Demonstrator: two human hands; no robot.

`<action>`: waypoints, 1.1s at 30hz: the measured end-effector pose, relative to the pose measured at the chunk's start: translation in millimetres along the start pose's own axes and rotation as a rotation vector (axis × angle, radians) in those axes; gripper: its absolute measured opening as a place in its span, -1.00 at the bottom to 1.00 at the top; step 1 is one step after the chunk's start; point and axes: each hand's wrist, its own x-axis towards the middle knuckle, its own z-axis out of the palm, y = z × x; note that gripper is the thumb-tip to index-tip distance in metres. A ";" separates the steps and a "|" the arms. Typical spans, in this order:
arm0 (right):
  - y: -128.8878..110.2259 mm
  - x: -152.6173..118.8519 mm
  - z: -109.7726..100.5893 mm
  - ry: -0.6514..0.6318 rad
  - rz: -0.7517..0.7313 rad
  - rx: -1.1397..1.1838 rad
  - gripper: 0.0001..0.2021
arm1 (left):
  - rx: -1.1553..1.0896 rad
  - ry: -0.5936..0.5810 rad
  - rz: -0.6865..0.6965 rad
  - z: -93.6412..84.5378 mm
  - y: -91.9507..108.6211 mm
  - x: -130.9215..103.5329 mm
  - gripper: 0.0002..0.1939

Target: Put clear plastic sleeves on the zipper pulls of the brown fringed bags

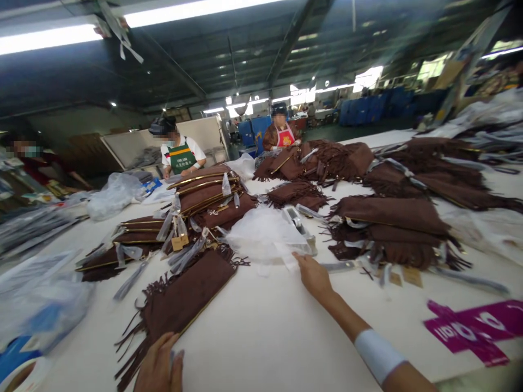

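Observation:
A dark brown fringed bag [190, 294] with a gold zip edge lies flat on the white table in front of me. My left hand [159, 365] is curled over the near corner of this bag, and a small grey bit shows by its thumb. Farther forward, my right hand [312, 275] pinches the near edge of a thin translucent white sheet [261, 234]. That sheet lies crumpled in the middle of the table, partly over a metallic object [295, 219] that I cannot make out.
Stacks of brown bags [206, 198] with paper tags stand left, and more fringed bags [388, 223] lie right. A tape roll [25, 375] and clear plastic [61, 310] are near left. Purple printed plastic [469, 329] lies near right. Two people [182, 155] work across the table.

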 end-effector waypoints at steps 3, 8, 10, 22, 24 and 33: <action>3.3 2.9 9.4 0.032 0.003 0.009 -0.49 | -0.199 -0.186 0.009 39.9 43.6 -0.3 -0.76; 6.1 -4.3 19.9 0.153 -0.001 0.062 -0.46 | -0.487 -0.457 0.066 131.8 121.4 12.1 -0.70; 7.8 -5.5 21.2 0.174 0.011 0.097 -0.45 | -0.426 -0.484 0.191 170.2 144.5 23.4 -0.64; 24.2 -1.3 23.0 0.175 0.032 0.352 -0.47 | 0.051 -0.442 0.451 277.6 176.6 83.6 -0.70; 25.9 -0.2 23.5 0.169 0.040 0.377 -0.48 | 0.061 -0.443 0.441 275.8 175.4 86.1 -0.76; 27.8 0.9 21.8 0.145 0.064 0.434 -0.55 | -0.049 -0.368 0.203 262.3 173.5 94.8 -0.89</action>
